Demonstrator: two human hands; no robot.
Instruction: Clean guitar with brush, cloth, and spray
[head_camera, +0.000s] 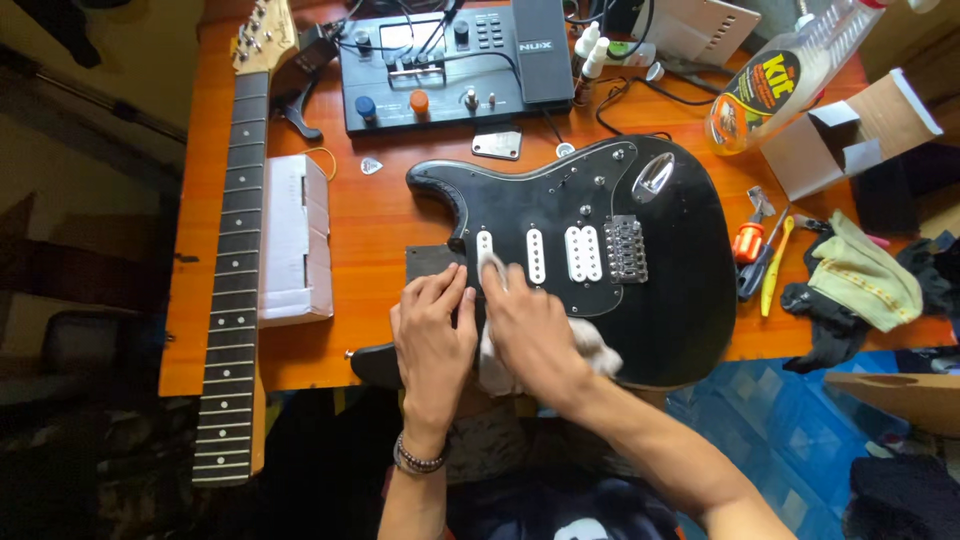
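- Black electric guitar body (640, 300), neck removed, lying flat on an orange wooden table (370, 215), lower edge overhanging the table's near side.
- Left hand (432, 330) pressed flat, palm down, fingers together, on the body's lower horn just beside the neck pocket; not clamped around anything, only bearing down.
- Right hand (530, 330) laid over a white cloth (598, 352), fingers pinning a fold of it against the black pickguard right at the nearest white pickup (486, 248); rest of the cloth bunched under the palm and wrist.
- Both hands side by side, nearly touching.
- Beaded bracelet (418, 460) on the left wrist.
- Detached guitar neck (232, 270) along the table's left edge, headstock at the far end, resting partly on a white cardboard box (292, 240).
- Black effects pedal unit (450, 65) at the far side, cables plugged in, with a small metal plate (497, 145) and a pick (371, 165) in front of it.
- Yellow-labelled plastic bottle (775, 85) tilted at far right, next to an open small carton (850, 130).
- Screwdrivers (760, 255) and a heap of cloths (860, 285) just right of the body.
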